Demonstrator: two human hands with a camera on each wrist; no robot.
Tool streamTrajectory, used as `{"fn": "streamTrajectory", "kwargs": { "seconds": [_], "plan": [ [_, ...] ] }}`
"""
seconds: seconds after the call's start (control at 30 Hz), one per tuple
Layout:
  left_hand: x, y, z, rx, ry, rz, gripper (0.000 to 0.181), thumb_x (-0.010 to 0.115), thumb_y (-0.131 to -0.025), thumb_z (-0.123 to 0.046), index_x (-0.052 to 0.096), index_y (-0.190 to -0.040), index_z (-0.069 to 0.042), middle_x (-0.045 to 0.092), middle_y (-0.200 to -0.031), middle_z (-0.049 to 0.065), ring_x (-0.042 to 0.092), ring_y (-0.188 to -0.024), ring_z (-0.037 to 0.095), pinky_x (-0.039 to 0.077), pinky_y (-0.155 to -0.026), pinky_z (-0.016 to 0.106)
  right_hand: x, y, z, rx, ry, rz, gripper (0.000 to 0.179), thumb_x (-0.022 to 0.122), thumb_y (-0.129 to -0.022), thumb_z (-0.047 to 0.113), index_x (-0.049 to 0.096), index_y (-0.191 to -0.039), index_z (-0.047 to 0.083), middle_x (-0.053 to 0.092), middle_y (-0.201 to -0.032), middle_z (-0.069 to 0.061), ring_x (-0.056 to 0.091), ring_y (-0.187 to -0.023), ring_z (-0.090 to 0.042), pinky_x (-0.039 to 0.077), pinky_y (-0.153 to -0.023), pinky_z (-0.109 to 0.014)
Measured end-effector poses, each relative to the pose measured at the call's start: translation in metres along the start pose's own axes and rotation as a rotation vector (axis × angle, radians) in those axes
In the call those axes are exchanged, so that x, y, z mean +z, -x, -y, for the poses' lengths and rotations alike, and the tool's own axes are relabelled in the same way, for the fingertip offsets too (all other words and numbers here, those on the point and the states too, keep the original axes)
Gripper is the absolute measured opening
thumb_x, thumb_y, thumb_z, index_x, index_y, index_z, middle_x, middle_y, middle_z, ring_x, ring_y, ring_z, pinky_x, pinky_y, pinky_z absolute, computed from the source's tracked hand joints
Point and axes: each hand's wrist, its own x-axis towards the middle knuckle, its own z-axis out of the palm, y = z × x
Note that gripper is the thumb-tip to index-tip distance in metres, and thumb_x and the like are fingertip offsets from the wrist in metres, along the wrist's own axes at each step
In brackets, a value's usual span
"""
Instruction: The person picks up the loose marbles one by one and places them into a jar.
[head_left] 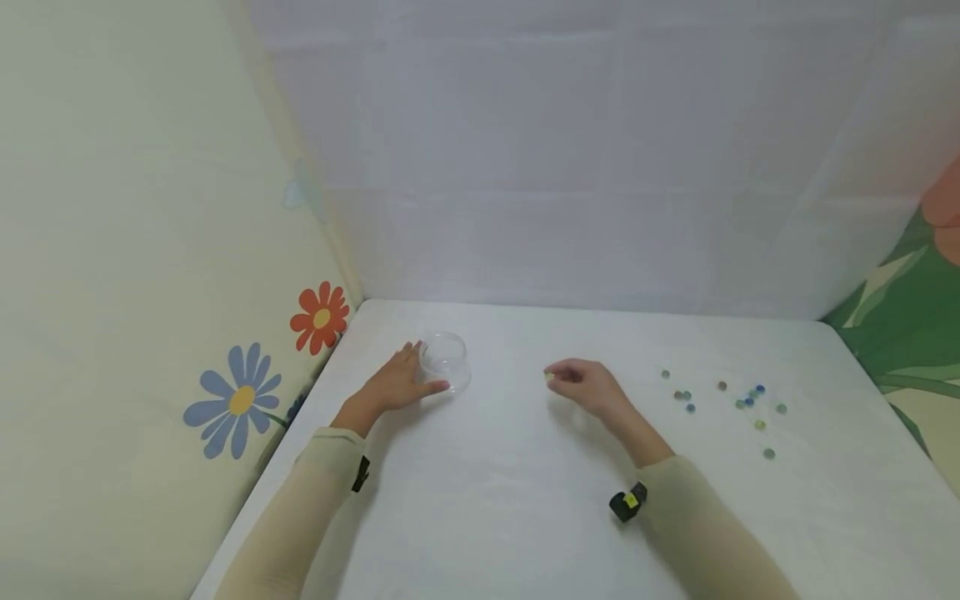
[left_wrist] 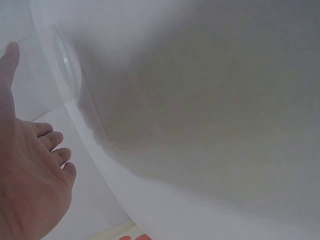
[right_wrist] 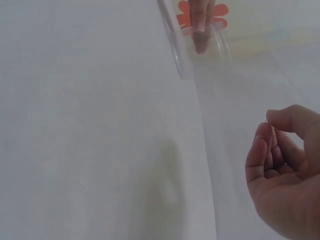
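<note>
A clear round bowl (head_left: pixel 459 382) with a narrower neck stands on the left part of the white table. My left hand (head_left: pixel 397 382) holds its left side, thumb along the front and fingers toward the back. The left wrist view shows the thumb and fingers of the left hand (left_wrist: pixel 37 175) spread around the bowl's wall (left_wrist: pixel 45 75). Right of the bowl, my right hand (head_left: pixel 588 387) is raised over the table, pinching a small yellowish marble (head_left: pixel 549 376) between thumb and fingertips. The fingers mostly hide the marble in the right wrist view.
Several glass marbles (head_left: pixel 750 402), blue, green, yellow and brownish, lie scattered on the right part of the white table (head_left: pixel 480 517). A pale curtain (head_left: pixel 525 167) hangs behind the table. Flower-printed cloth (head_left: pixel 240 400) borders the left side, with another green print (head_left: pixel 892 333) at right.
</note>
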Motion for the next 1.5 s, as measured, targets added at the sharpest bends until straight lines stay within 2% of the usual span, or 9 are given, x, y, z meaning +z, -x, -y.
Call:
{"fn": "streamTrajectory", "kwargs": {
  "seconds": [0.17, 0.4, 0.7, 1.23, 1.5],
  "plan": [
    [0.000, -0.001, 0.000, 0.032, -0.007, -0.018, 0.119, 0.056, -0.086, -0.078, 0.013, -0.160, 0.004, 0.014, -0.166, 0.027, 0.012, -0.153, 0.045, 0.018, -0.123, 0.059, 0.006, -0.005, 0.005, -0.019, -0.045, 0.014, 0.026, 0.072, -0.094, 0.018, 0.072, -0.120, 0.012, 0.072, -0.112, -0.005, 0.065, -0.106, -0.022, 0.056, -0.092, -0.039],
    [-0.001, 0.000, 0.000, 0.015, -0.005, -0.008, 0.122, 0.056, -0.083, -0.081, 0.013, -0.161, 0.002, 0.013, -0.166, 0.026, 0.011, -0.154, 0.044, 0.018, -0.123, 0.059, 0.019, -0.016, 0.016, -0.032, -0.087, 0.033, 0.027, 0.072, -0.095, 0.022, 0.072, -0.121, 0.014, 0.071, -0.113, -0.003, 0.065, -0.106, -0.021, 0.055, -0.094, -0.040],
    [-0.001, 0.000, 0.000, 0.017, 0.010, -0.007, 0.122, 0.055, -0.083, -0.082, 0.013, -0.161, 0.002, 0.012, -0.167, 0.026, 0.010, -0.154, 0.044, 0.017, -0.123, 0.059, 0.041, -0.033, 0.040, -0.018, -0.168, 0.064, 0.024, 0.072, -0.095, 0.020, 0.072, -0.119, 0.013, 0.073, -0.108, -0.003, 0.067, -0.097, -0.019, 0.054, -0.096, -0.052],
    [-0.005, 0.003, -0.007, 0.004, 0.017, -0.002, 0.113, 0.061, -0.089, -0.070, 0.014, -0.160, 0.004, 0.013, -0.166, 0.027, 0.010, -0.154, 0.045, 0.017, -0.122, 0.061, 0.071, -0.060, 0.063, 0.009, -0.181, 0.076, 0.025, 0.070, -0.097, 0.024, 0.072, -0.120, 0.015, 0.072, -0.107, -0.002, 0.066, -0.096, -0.018, 0.053, -0.098, -0.050],
    [-0.003, 0.002, -0.008, -0.010, 0.030, 0.002, 0.115, 0.062, -0.087, -0.071, 0.013, -0.160, 0.004, 0.013, -0.166, 0.027, 0.010, -0.154, 0.044, 0.017, -0.122, 0.062, 0.086, -0.072, 0.073, -0.001, -0.244, 0.075, 0.024, 0.071, -0.095, 0.021, 0.073, -0.117, 0.013, 0.072, -0.105, -0.003, 0.066, -0.093, -0.018, 0.052, -0.099, -0.053]
  ]
}}
